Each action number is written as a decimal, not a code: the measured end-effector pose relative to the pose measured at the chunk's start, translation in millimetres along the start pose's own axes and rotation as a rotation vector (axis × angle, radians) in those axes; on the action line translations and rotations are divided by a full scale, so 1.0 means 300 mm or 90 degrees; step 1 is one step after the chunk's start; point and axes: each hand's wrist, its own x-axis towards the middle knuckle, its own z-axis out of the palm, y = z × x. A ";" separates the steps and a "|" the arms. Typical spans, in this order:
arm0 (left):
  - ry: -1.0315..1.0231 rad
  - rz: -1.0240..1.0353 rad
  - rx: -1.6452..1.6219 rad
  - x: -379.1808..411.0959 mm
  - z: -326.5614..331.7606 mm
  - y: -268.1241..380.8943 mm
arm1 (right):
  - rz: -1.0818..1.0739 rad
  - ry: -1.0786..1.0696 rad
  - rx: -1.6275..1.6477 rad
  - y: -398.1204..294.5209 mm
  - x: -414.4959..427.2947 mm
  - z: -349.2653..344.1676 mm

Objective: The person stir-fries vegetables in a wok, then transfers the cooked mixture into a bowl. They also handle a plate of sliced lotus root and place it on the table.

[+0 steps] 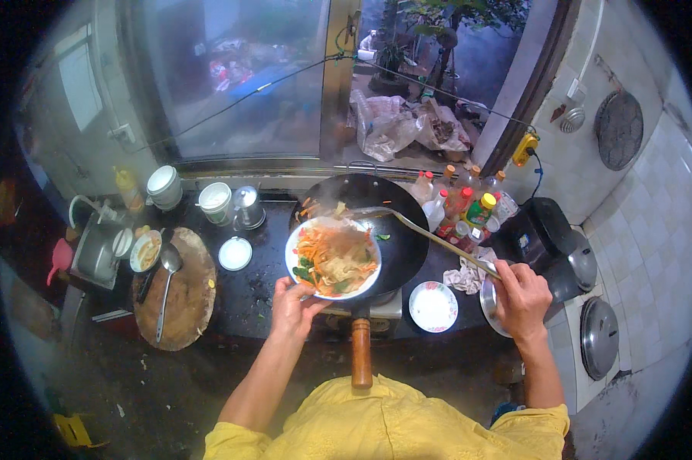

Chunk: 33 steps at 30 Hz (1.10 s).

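My left hand [293, 305] grips the near rim of a white bowl [290, 253] and holds it over the near left part of a black wok [406, 241]. Shredded carrot, green leaves and pale strips [337, 259] fill the bowl. In my right hand [521, 296] is the long handle of a metal spatula [446, 244]. The spatula's head reaches the wok behind the bowl, partly veiled by steam. Some food [311, 208] shows at the wok's far left side, and a green piece lies right of the bowl. The wok's wooden handle [361, 353] points towards me.
Left on the dark counter is a round wooden chopping board [193, 287] with a metal ladle [170, 264] and a knife. Bottles [478, 210] crowd behind the wok's right side. A white plate [433, 306] and a crumpled cloth [468, 276] lie right. A window [254, 86] stands behind.
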 end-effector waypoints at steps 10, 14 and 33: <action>0.024 -0.011 0.048 -0.009 -0.015 0.010 | -0.088 0.055 -0.110 0.031 0.039 -0.085; 0.017 0.003 0.040 -0.025 -0.032 -0.004 | -0.018 0.013 -0.034 0.074 0.051 -0.079; 0.093 0.166 -0.009 -0.231 -0.261 0.087 | -0.019 -0.663 -0.180 0.021 0.700 0.409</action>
